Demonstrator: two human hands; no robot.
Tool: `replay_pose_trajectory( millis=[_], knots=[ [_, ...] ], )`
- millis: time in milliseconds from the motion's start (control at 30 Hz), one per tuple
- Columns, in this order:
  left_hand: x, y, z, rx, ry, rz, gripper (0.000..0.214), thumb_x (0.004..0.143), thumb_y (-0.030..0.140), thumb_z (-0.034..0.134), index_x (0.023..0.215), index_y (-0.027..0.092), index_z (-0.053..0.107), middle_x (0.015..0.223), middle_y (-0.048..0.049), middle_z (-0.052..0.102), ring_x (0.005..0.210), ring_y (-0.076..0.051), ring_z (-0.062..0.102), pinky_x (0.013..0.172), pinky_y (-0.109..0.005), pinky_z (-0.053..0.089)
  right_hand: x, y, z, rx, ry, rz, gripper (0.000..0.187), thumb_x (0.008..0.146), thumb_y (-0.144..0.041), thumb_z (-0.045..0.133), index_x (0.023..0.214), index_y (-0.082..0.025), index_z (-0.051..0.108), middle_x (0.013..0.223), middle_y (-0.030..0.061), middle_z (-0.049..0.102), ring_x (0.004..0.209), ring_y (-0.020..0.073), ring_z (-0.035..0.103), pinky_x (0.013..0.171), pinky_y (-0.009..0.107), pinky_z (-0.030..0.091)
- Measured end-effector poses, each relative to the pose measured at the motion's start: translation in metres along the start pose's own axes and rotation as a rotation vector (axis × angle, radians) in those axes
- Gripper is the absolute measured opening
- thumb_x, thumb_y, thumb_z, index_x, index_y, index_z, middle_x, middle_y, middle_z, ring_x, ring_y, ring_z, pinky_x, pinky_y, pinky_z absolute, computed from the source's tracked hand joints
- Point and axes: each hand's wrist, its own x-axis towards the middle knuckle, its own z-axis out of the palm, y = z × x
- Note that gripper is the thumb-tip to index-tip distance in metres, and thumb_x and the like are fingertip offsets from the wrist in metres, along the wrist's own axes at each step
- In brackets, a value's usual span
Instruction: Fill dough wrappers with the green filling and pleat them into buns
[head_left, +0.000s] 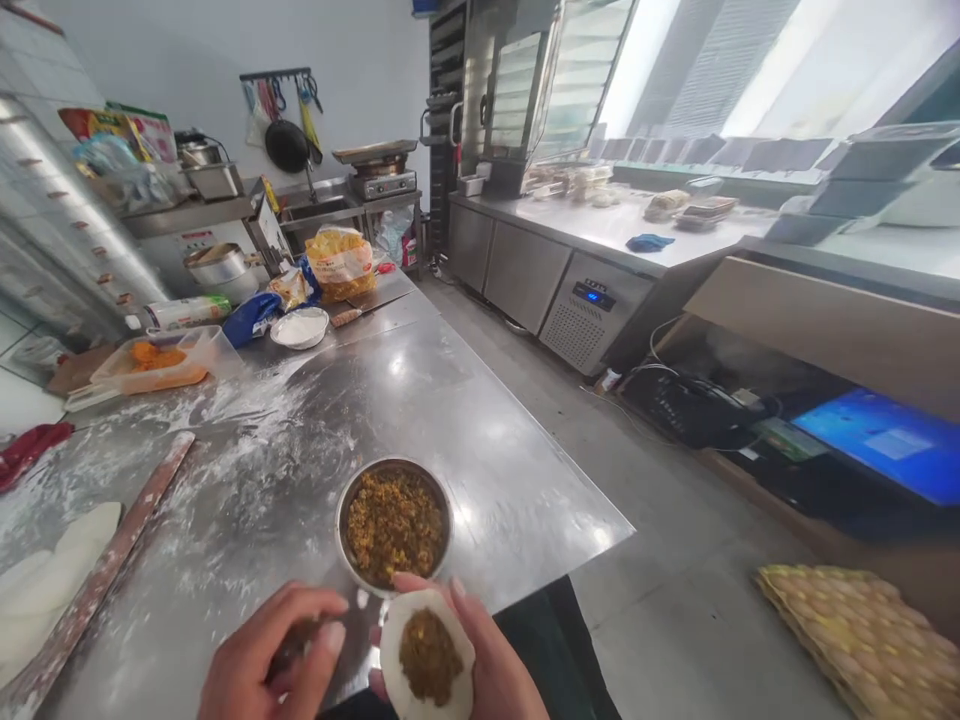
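My right hand (pixel 495 655) cradles a round, pale dough wrapper (pixel 391 660) in its palm and fingers. A mound of brown minced filling (pixel 431 655) lies in the wrapper's middle. Just left of it is my left hand (pixel 277 650), its fingers bent and the thumb and forefinger apart, with nothing visible between them. Beyond both hands, a round metal bowl (pixel 448 540) on the steel table contains more of the crumbly brown filling (pixel 396 525). The fingertips of my right hand are near the bowl's front rim.
Flour dusts the steel table (pixel 487 430). At left lie a long wooden rolling pin (pixel 127 550) and white dough (pixel 60 580). Farther back are a plastic tub (pixel 217 355), a bowl of flour (pixel 300 328) and bags. An egg tray (pixel 862 635) sits low at right.
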Motion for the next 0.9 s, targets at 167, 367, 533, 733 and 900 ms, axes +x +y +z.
replay_pose_trajectory(
  millis=[167, 367, 533, 733, 900],
  knots=[
    [-0.016, 0.003, 0.021, -0.292, -0.326, -0.127, 0.029, 0.100, 0.048, 0.060, 0.102, 0.024, 0.077, 0.094, -0.0033, 0.070, 0.076, -0.012, 0.068, 0.066, -0.017, 0.054, -0.016, 0.023, -0.027, -0.090, 0.014, 0.059, 0.057, 0.078, -0.064, 0.081, 0.112, -0.019, 0.078, 0.094, 0.0109, 0.079, 0.084, 0.0259, 0.071, 0.079, 0.039, 0.056],
    [-0.034, -0.002, 0.039, -0.292, -0.227, -0.089, 0.025, 0.105, 0.037, 0.055, 0.121, 0.029, 0.073, 0.105, -0.0013, 0.071, 0.090, -0.011, 0.069, 0.075, -0.016, 0.055, -0.012, 0.031, -0.031, -0.372, -0.106, -0.095, 0.047, 0.072, -0.053, 0.090, 0.097, -0.015, 0.077, 0.082, 0.0038, 0.070, 0.072, 0.0153, 0.059, 0.071, 0.027, 0.043],
    [-0.036, -0.004, 0.040, -0.196, -0.170, 0.046, 0.025, 0.106, 0.028, 0.054, 0.122, 0.031, 0.072, 0.104, 0.0009, 0.073, 0.093, -0.009, 0.069, 0.082, -0.016, 0.053, -0.012, 0.029, -0.025, -0.565, -0.118, -0.169, 0.047, 0.081, -0.060, 0.080, 0.096, -0.016, 0.076, 0.079, 0.0017, 0.063, 0.073, 0.0149, 0.051, 0.070, 0.028, 0.040],
    [-0.035, -0.004, 0.036, -0.102, -0.179, 0.100, 0.025, 0.106, 0.025, 0.052, 0.122, 0.030, 0.070, 0.103, 0.0017, 0.072, 0.091, -0.009, 0.070, 0.081, -0.016, 0.053, -0.015, 0.025, -0.025, -0.711, -0.177, -0.183, 0.044, 0.089, -0.058, 0.072, 0.102, -0.016, 0.072, 0.087, 0.0022, 0.062, 0.078, 0.0159, 0.051, 0.074, 0.028, 0.042],
    [-0.036, -0.005, 0.035, -0.040, -0.177, 0.163, 0.018, 0.107, 0.024, 0.049, 0.103, 0.027, 0.067, 0.092, 0.0022, 0.068, 0.079, -0.007, 0.068, 0.074, -0.015, 0.053, -0.013, 0.022, -0.030, -0.764, -0.233, -0.165, 0.042, 0.092, -0.059, 0.068, 0.096, -0.017, 0.066, 0.081, -0.0001, 0.057, 0.075, 0.0150, 0.049, 0.070, 0.028, 0.041]
  ],
)
